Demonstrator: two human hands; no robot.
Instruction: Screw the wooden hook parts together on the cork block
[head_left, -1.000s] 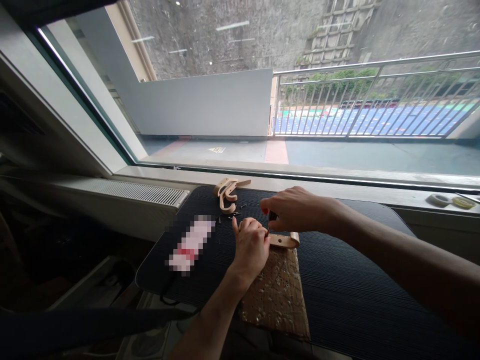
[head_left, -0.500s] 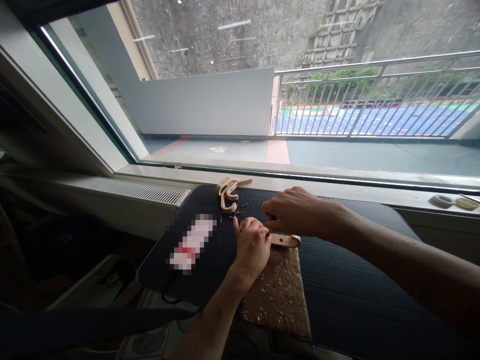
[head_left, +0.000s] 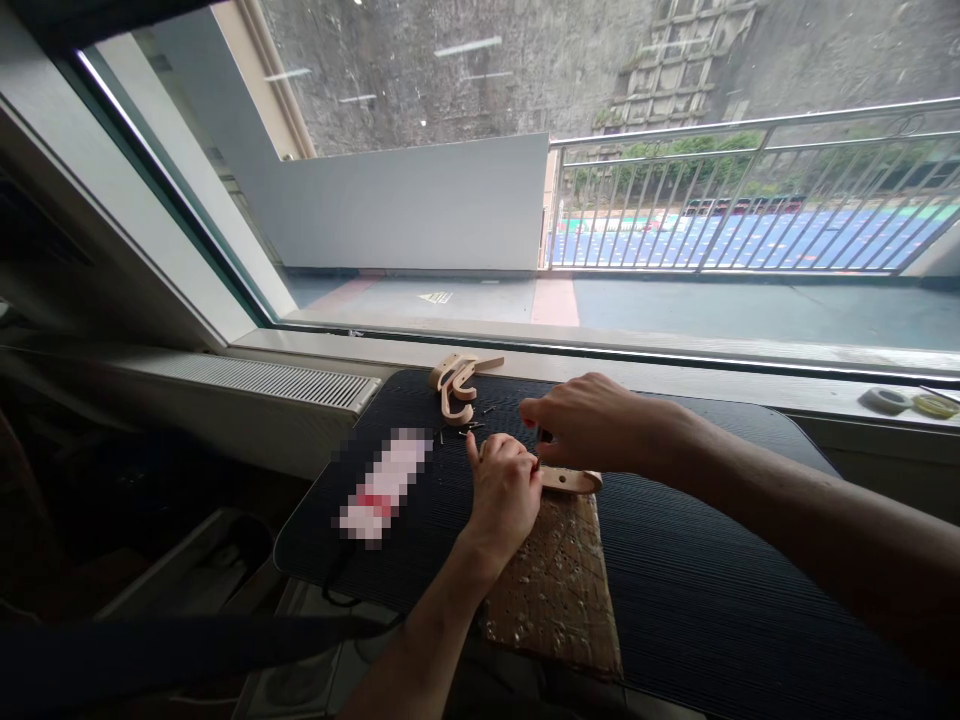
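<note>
My left hand (head_left: 504,490) is closed, pinching something small against a light wooden piece (head_left: 571,481) that lies at the far end of a worn brown board (head_left: 559,585). My right hand (head_left: 589,422) hovers just above, fingers curled round a small dark tool whose shape is mostly hidden. The two hands meet over the wooden piece. Both rest above a dark ribbed table (head_left: 712,590).
More curved wooden pieces (head_left: 454,384) and several small dark nails (head_left: 466,428) lie at the table's far edge. A blurred white and red item (head_left: 384,484) lies to the left. Tape rolls (head_left: 885,401) sit on the window sill at right. A radiator grille (head_left: 270,380) runs along the left.
My right hand dipped down towards the wooden piece and has come back up slightly. The left hand has stayed in place.
</note>
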